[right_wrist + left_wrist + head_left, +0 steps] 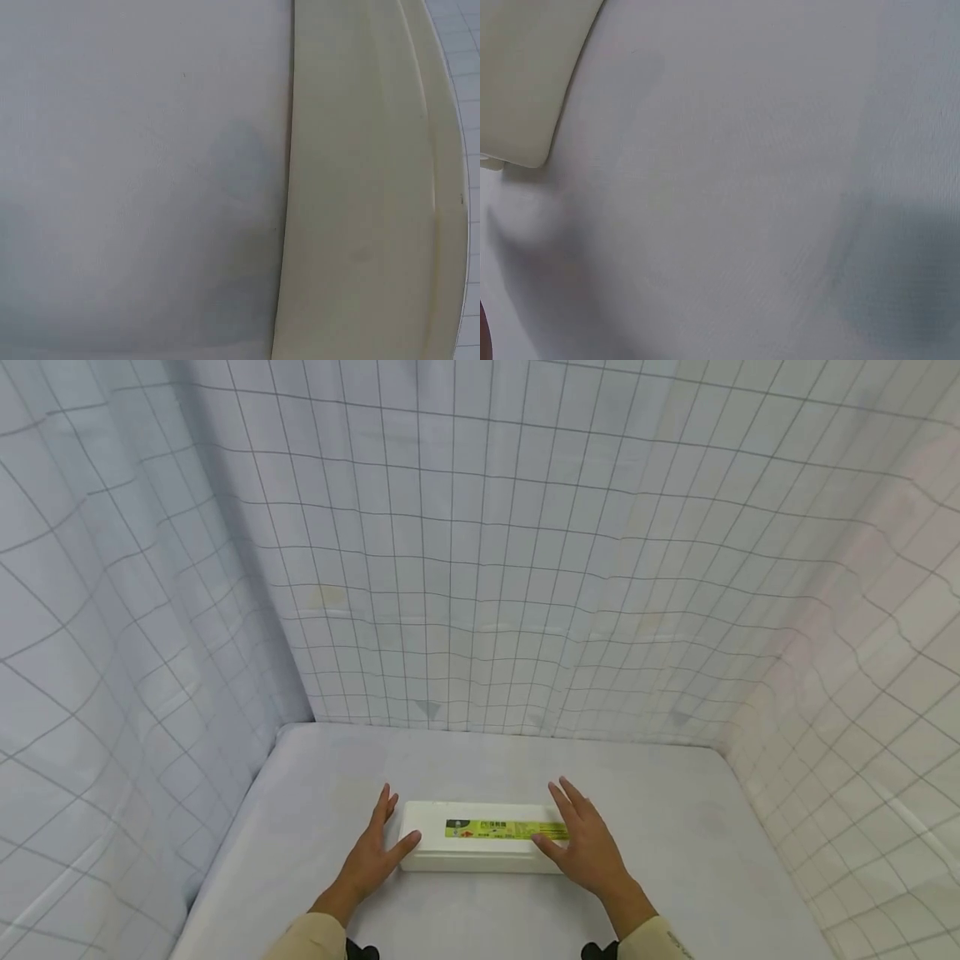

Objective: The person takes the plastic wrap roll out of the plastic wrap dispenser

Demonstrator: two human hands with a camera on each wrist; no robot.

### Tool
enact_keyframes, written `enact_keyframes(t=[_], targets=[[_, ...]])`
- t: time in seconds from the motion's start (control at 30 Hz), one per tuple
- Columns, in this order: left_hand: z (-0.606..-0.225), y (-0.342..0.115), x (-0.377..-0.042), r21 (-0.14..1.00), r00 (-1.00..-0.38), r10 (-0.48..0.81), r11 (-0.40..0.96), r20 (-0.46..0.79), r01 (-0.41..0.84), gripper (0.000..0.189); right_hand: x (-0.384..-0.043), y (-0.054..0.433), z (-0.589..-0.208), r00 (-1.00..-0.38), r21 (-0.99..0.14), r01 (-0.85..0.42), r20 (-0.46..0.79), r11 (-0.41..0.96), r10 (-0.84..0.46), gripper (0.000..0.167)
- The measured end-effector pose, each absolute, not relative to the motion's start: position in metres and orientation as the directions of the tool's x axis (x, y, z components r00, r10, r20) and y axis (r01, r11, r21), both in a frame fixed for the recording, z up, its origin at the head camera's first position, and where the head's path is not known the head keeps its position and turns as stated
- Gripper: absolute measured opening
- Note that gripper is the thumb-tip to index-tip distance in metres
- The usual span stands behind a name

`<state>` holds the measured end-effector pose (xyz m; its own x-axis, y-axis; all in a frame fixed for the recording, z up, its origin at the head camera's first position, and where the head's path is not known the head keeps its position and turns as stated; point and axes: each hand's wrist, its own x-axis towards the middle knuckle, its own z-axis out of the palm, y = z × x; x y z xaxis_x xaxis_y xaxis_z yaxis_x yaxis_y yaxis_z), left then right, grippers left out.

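Note:
A long white lidded box (pixel 427 827) lies crosswise on the white table, with a yellow-green printed label (pixel 487 829) on its top. My left hand (pixel 369 860) is at the box's left end, fingers extended and the thumb by its near left corner. Over the right end is my right hand (pixel 588 847), its fingers spread and its thumb across the label's right part. Whether either hand touches the box I cannot tell. The left wrist view shows a corner of the box (pixel 525 75); in the right wrist view its pale side (pixel 360 180) runs from top to bottom.
The white-covered table (pixel 480 760) extends around the box. White sheets with a dark grid (pixel 480 568) hang behind it and on both sides. Beige sleeves (pixel 311 935) and small black wrist-worn parts (pixel 363 950) show at the lower edge.

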<state>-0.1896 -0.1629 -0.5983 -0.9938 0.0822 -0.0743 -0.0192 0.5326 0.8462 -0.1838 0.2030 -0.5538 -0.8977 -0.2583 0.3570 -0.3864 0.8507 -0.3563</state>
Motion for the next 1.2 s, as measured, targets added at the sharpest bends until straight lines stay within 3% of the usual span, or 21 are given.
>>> enact_keyframes(t=[0.17,0.43,0.77,1.0,1.2], targets=[[-0.606,-0.158,-0.19,0.865,-0.993,0.089,0.501,-0.08,-0.025,0.119,-0.185,0.192,-0.557,-0.889,-0.337,-0.412,0.354,0.847,-0.292,0.095],[-0.614,-0.154,-0.188,0.852,-0.993,0.074,0.521,-0.094,-0.042,0.137,-0.187,0.176,-0.557,-0.911,-0.335,-0.403,0.241,0.852,-0.336,0.102],[-0.625,-0.149,-0.187,0.857,-0.988,0.087,0.511,-0.126,-0.064,0.144,-0.197,0.166,-0.562,-0.899,-0.253,-0.433,0.181,0.865,-0.398,0.114],[-0.63,-0.149,-0.19,0.873,-0.991,0.102,0.486,-0.08,-0.021,0.145,-0.201,0.16,-0.571,-0.91,-0.19,-0.414,0.1,0.89,-0.401,0.119],[-0.637,-0.148,-0.195,0.89,-0.992,0.123,0.454,-0.035,0.025,0.143,-0.2,0.159,-0.575,-0.907,-0.106,-0.415,0.122,0.903,-0.403,0.118]])
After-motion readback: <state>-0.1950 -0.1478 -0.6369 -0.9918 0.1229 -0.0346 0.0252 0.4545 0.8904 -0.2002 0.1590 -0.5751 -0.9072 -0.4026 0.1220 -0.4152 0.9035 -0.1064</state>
